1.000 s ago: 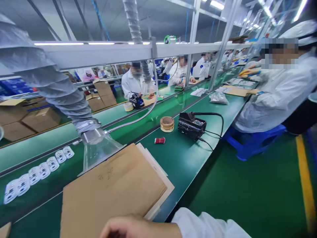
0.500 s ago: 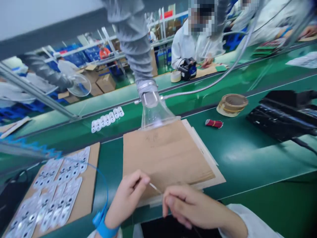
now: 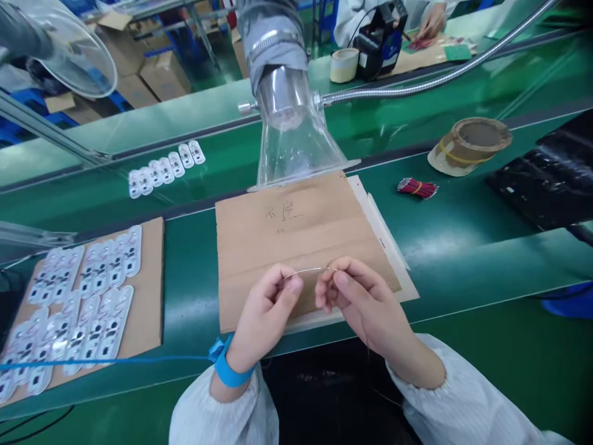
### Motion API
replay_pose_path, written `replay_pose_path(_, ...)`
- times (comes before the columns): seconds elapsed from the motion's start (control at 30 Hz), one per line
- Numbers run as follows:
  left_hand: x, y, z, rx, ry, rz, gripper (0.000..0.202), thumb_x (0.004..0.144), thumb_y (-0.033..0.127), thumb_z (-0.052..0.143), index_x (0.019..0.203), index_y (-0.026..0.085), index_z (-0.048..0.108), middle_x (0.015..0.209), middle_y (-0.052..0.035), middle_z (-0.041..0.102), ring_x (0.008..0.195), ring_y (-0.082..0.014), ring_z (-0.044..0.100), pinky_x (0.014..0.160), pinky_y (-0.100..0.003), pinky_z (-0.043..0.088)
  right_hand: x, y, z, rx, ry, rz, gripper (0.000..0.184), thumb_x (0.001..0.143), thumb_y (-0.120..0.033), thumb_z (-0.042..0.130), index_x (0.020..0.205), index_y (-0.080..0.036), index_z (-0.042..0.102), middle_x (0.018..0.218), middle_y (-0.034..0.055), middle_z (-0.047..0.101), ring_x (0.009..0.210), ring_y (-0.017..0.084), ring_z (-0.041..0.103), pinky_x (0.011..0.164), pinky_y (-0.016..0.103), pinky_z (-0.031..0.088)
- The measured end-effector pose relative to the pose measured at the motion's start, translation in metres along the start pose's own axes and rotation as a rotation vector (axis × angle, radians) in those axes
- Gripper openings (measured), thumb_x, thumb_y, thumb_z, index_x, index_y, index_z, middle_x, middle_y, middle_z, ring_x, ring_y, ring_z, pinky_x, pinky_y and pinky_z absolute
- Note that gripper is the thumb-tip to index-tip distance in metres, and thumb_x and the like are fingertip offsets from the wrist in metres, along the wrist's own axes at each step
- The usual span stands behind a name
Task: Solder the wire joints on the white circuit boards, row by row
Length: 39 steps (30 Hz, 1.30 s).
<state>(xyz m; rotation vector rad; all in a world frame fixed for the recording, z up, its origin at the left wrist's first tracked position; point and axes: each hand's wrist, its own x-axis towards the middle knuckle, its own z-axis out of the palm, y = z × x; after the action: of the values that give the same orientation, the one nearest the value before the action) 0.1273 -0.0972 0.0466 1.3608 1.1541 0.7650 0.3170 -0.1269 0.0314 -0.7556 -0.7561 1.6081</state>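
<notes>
Low in the middle of the frame, both hands are pinched shut on one thin wire: the left hand grips one end between thumb and forefinger and the right hand grips the other. The strand arches between them just above the near edge of a cardboard sheet on the green bench.

From where I stand the work looks barely begun. The sheet carries nothing but a scribble. The white panels at lower left lie in untouched rows, and the red wire bundle at upper right is tied. The black unit at the right edge sits well apart from either hand. A clear extraction funnel hangs over the sheet's far edge.
</notes>
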Motion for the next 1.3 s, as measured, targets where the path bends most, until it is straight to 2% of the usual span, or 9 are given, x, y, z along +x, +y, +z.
replay_pose_path(0.07,-0.003,-0.001,0.002,-0.096,-0.033,-0.009,0.05,0.109,0.067,0.065,0.09,0.021,0.061,0.073,0.0033,0.052,0.065,-0.0129,0.04,0.06,-0.026,0.037,0.001,0.0,0.002,0.008,-0.03,-0.047,0.018,0.111,-0.041,0.075,0.103,-0.025,0.079,0.092,0.0019,0.076,0.084,0.016,0.073,0.081,0.031,0.062)
replay_pose_path(0.17,-0.007,-0.005,0.006,-0.235,-0.06,-0.036,0.047,0.11,0.064,0.066,0.093,0.02,0.062,0.075,0.0028,0.056,0.062,-0.011,0.038,0.056,-0.024,0.032,-0.001,0.002,0.002,0.003,-0.055,-0.083,0.016,0.114,-0.036,0.071,0.105,-0.027,0.08,0.096,0.0016,0.078,0.091,0.017,0.076,0.09,0.034,0.064)
replay_pose_path(0.3,-0.013,-0.009,0.009,-0.377,-0.081,-0.088,0.045,0.109,0.061,0.07,0.094,0.02,0.062,0.071,0.0063,0.049,0.054,-0.007,0.026,0.049,-0.022,0.023,-0.005,0.002,0.003,-0.004,-0.06,-0.115,0.016,0.116,-0.035,0.068,0.107,-0.027,0.078,0.095,0.0011,0.076,0.1,0.019,0.077,0.099,0.038,0.064)
replay_pose_path(0.4,-0.016,-0.009,0.008,-0.424,-0.1,-0.111,0.045,0.109,0.06,0.071,0.094,0.019,0.061,0.071,0.0066,0.048,0.053,-0.0057,0.024,0.048,-0.021,0.022,-0.007,0.0,0.004,-0.014,-0.063,-0.129,0.016,0.116,-0.035,0.067,0.108,-0.027,0.078,0.094,0.001,0.075,0.103,0.019,0.078,0.101,0.039,0.065)
replay_pose_path(0.57,-0.017,-0.005,0.008,-0.424,-0.1,-0.096,0.045,0.109,0.06,0.072,0.093,0.019,0.062,0.066,0.0078,0.043,0.053,-0.0059,0.025,0.048,-0.02,0.022,-0.008,-0.007,0.007,-0.029,-0.065,-0.138,0.018,0.117,-0.035,0.066,0.106,-0.026,0.077,0.092,0.001,0.074,0.1,0.019,0.079,0.099,0.039,0.067)
replay_pose_path(0.77,-0.018,-0.002,0.008,-0.408,-0.099,-0.067,0.044,0.109,0.059,0.072,0.094,0.018,0.066,0.07,0.0054,0.051,0.053,-0.0056,0.026,0.048,-0.02,0.024,-0.01,-0.011,0.009,-0.047,-0.062,-0.154,0.017,0.116,-0.034,0.067,0.107,-0.026,0.078,0.093,0.0017,0.073,0.1,0.021,0.08,0.099,0.042,0.068)
replay_pose_path(0.87,-0.019,-0.001,0.008,-0.385,-0.098,-0.055,0.042,0.11,0.058,0.07,0.097,0.018,0.069,0.067,0.006,0.05,0.053,-0.0064,0.028,0.049,-0.021,0.026,-0.011,-0.011,0.01,-0.046,-0.069,-0.155,0.017,0.117,-0.034,0.066,0.107,-0.026,0.078,0.094,0.0018,0.073,0.102,0.021,0.08,0.101,0.042,0.068)
replay_pose_path(1.17,-0.023,0.005,0.003,-0.226,-0.068,0.052,0.033,0.114,0.053,0.067,0.106,0.022,0.075,0.088,-0.0012,0.069,0.071,-0.0108,0.053,0.059,-0.023,0.04,-0.013,-0.015,0.014,-0.11,-0.047,-0.202,0.016,0.116,-0.033,0.067,0.11,-0.026,0.079,0.095,0.0031,0.074,0.103,0.021,0.08,0.096,0.039,0.07)
replay_pose_path(1.3,-0.024,0.003,0.002,-0.174,-0.049,0.082,0.03,0.115,0.049,0.066,0.106,0.022,0.076,0.084,0.0,0.067,0.069,-0.0103,0.052,0.06,-0.023,0.041,-0.014,-0.016,0.016,-0.172,-0.047,-0.237,0.016,0.117,-0.031,0.065,0.11,-0.026,0.078,0.096,0.0031,0.075,0.103,0.02,0.081,0.095,0.037,0.07)
